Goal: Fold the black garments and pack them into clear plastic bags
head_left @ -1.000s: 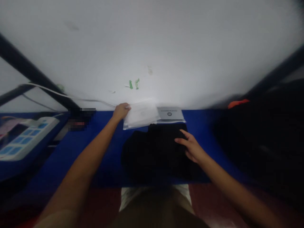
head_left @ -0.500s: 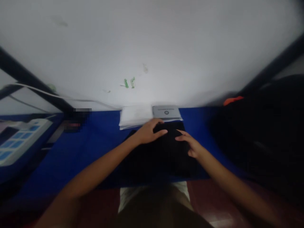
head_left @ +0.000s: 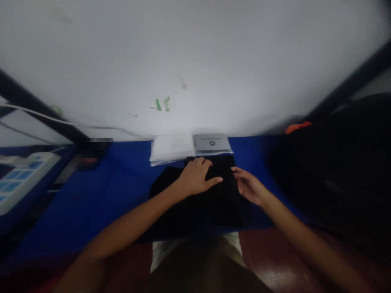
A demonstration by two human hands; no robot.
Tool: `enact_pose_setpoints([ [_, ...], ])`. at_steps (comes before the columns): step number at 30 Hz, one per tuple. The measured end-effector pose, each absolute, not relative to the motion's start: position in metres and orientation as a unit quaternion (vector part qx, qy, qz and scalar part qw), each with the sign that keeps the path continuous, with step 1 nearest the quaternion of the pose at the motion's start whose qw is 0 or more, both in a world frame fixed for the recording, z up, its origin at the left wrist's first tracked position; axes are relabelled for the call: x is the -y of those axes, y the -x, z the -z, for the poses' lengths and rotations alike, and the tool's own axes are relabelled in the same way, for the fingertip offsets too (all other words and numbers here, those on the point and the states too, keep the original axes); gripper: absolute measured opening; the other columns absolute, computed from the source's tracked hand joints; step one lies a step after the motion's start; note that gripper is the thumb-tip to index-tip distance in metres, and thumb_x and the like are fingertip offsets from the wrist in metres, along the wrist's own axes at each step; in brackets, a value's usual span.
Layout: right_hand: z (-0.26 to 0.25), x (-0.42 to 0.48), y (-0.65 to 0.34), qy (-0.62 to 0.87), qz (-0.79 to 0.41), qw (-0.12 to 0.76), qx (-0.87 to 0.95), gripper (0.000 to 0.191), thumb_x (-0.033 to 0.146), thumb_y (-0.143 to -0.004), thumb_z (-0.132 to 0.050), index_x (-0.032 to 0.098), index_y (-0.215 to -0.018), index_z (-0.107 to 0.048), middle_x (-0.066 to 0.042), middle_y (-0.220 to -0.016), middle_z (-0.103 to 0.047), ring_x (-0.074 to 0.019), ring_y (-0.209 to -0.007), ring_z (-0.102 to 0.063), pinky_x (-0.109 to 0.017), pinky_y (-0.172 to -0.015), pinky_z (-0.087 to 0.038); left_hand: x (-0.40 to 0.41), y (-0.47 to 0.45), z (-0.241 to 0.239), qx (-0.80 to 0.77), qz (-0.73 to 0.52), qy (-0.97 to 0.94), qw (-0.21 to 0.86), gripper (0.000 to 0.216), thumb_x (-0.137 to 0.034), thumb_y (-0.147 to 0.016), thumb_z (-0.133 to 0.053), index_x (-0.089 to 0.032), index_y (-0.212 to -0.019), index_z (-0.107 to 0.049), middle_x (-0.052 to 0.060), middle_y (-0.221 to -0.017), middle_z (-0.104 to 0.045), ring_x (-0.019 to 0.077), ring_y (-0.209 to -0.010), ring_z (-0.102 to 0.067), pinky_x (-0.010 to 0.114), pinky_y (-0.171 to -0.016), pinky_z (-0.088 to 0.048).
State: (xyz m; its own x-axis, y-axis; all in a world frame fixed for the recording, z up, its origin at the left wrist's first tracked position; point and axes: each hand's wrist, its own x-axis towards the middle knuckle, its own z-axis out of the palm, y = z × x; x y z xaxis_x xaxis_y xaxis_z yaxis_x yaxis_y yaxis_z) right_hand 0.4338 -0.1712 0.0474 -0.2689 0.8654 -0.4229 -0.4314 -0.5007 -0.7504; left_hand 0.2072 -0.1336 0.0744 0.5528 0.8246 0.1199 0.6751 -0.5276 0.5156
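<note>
Black folded cloth, apparently a garment, lies in front of me on the blue-covered table. My left hand rests flat on its upper part, thumb held away from the fingers. At the cloth's right edge is my right hand, its thumb and fingertips drawn together in a pinch on the fabric. The cloth is so dark that its folds and exact shape are hard to make out.
Behind the cloth lie a stack of white plastic packets and a grey printed packet, near the white wall. A power strip sits at left. A large dark heap stands at right, with something orange beside it.
My left hand has slid slightly down over the cloth and flattened. The right hand has moved a little to the right, and its fingers have drawn closer together.
</note>
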Motion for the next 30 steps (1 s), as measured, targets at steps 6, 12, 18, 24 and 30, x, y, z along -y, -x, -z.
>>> enact_pose_setpoints([
  [6,-0.054,0.183,-0.426,0.429,-0.718,0.417,0.355,0.032,0.02,-0.074,-0.071,0.025,-0.104,-0.06,0.002,-0.092,-0.066,-0.0145,-0.082,-0.067,-0.025,-0.073,-0.054,0.153,-0.235,-0.083,-0.413,-0.176,-0.852,0.27,0.052,-0.046,-0.085,-0.058,-0.02,-0.127,-0.045,0.012,-0.109,-0.063,0.0304,-0.094,-0.064,0.043,-0.082,-0.05],
  [12,-0.056,0.186,-0.433,0.462,-0.677,0.357,0.449,0.041,0.016,-0.07,-0.069,0.025,-0.109,-0.057,0.002,-0.092,-0.064,-0.0129,-0.073,-0.063,-0.023,-0.062,-0.05,0.14,-0.185,-0.098,-0.373,-0.261,-0.78,0.429,0.04,-0.017,-0.075,-0.045,-0.024,-0.11,-0.063,0.002,-0.107,-0.069,0.0226,-0.096,-0.064,0.036,-0.089,-0.048],
  [18,-0.048,0.177,-0.451,0.526,-0.593,0.344,0.503,0.042,0.011,-0.067,-0.058,0.024,-0.108,-0.057,0.001,-0.097,-0.064,-0.016,-0.084,-0.062,-0.029,-0.074,-0.05,0.143,-0.079,-0.087,-0.531,-0.271,-0.59,0.545,0.034,-0.027,-0.072,-0.048,-0.023,-0.1,-0.067,0.0,-0.075,-0.067,0.0188,-0.06,-0.063,0.029,-0.054,-0.051],
  [24,-0.051,0.173,-0.466,0.547,-0.403,0.241,0.693,0.042,0.023,-0.076,-0.06,0.024,-0.118,-0.056,-0.008,-0.117,-0.058,-0.0273,-0.108,-0.057,-0.049,-0.097,-0.044,0.148,-0.044,-0.082,-0.687,-0.063,-0.658,0.301,0.035,-0.046,-0.08,-0.053,-0.022,-0.104,-0.063,0.003,-0.066,-0.065,0.0254,-0.063,-0.065,0.033,-0.058,-0.05],
  [30,-0.06,0.179,-0.462,0.509,-0.279,0.12,0.805,0.066,0.034,-0.076,-0.071,0.027,-0.136,-0.044,-0.012,-0.148,-0.033,-0.0335,-0.138,-0.033,-0.052,-0.111,-0.033,0.148,-0.106,-0.079,-0.424,-0.132,-0.887,0.123,0.046,-0.046,-0.083,-0.065,-0.023,-0.122,-0.057,0.011,-0.131,-0.052,0.0299,-0.123,-0.048,0.043,-0.101,-0.042],
])
